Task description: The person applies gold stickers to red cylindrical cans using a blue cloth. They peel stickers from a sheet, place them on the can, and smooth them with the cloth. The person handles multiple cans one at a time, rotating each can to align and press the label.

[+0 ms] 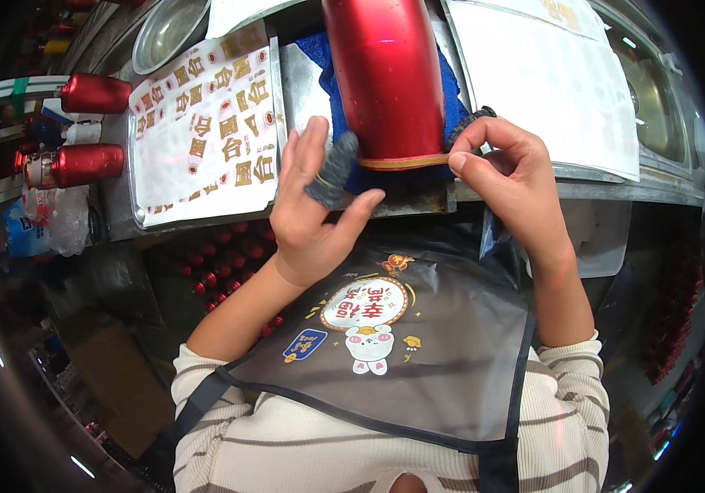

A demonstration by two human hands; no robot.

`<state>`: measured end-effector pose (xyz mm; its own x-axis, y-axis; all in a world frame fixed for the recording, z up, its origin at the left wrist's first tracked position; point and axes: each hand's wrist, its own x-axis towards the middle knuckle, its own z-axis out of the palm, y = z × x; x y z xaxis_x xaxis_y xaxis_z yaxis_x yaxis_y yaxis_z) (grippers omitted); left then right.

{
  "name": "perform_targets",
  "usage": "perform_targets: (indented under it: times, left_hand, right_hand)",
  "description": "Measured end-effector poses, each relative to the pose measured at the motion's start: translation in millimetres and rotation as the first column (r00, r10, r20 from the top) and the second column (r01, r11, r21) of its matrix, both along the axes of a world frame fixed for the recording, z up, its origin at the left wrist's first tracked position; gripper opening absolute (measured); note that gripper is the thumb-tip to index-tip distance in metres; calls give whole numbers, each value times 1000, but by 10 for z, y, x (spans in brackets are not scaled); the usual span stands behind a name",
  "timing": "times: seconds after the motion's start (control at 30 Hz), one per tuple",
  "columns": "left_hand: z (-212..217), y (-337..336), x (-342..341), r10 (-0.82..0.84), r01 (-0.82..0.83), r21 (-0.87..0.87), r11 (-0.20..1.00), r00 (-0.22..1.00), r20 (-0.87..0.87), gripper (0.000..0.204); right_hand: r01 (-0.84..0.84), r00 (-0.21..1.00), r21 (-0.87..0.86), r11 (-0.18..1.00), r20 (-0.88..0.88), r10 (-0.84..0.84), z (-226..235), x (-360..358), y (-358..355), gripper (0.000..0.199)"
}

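Observation:
A large glossy red cylinder-shaped vessel [385, 74] lies on a dark blue cloth [455, 94], its near end toward me. Along that end runs a thin gold strip [401, 163]. The strip's right end is pinched between the thumb and index finger of my right hand [510, 160]. Just left of the vessel, my left hand [313, 197] is held open with its fingers stretched out and nothing in it. A dark knitted finger cover [336, 172] sits on one of its fingers, and a similar dark cover [471, 122] shows at my right hand.
At left, a tray holds a white sheet [167, 148] of gold and red decals. Two smaller red vessels lie beyond it, one a red bottle [94, 94]. White paper [541, 99] covers the right side. Metal basins [170, 37] stand farther back. Red items [225, 263] lie below the bench.

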<state>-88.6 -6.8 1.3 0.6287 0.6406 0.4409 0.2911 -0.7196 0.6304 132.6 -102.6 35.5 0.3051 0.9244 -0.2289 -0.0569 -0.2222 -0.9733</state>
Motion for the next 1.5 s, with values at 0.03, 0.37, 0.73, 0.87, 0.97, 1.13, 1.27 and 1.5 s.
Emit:
perform_targets:
  times: [0.03,0.37,0.73,0.87,0.97,1.13,1.27,1.5]
  left_hand:
    - [-43,-3,-28,-37,38,42,998,999,-22,51]
    - [40,-7,80,-112,143,248,958,984,-137,38]
    - [119,-4,539,-45,81,413,907,994,-96,38]
    - [5,122,356,0,-7,205,979,999,34,69]
    - [-12,94,311,-18,22,-27,999,990,141,61]
    - [-37,-19,-54,-14,14,18,1000,1000,-2,45]
    - [-199,-90,-47,-33,36,62,997,999,-41,37]
    - [-263,-50,-11,-65,65,131,989,998,1,36]
  right_hand:
    - [-1,1000,-4,1000,-7,1,6,7,-4,3]
    - [29,999,50,998,-35,-28,-90,41,5,6]
    - [21,1000,57,998,10,-22,-209,38,16,9]
    - [43,998,58,997,32,-45,-227,5,27,9]
    - [141,990,62,988,1,-141,-214,-96,-6,10]
    - [169,896,114,979,395,-201,-27,-382,-47,50]
    - [199,715,221,955,634,-295,-161,-531,159,72]
    - [216,747,305,928,561,-358,-307,-512,190,65]
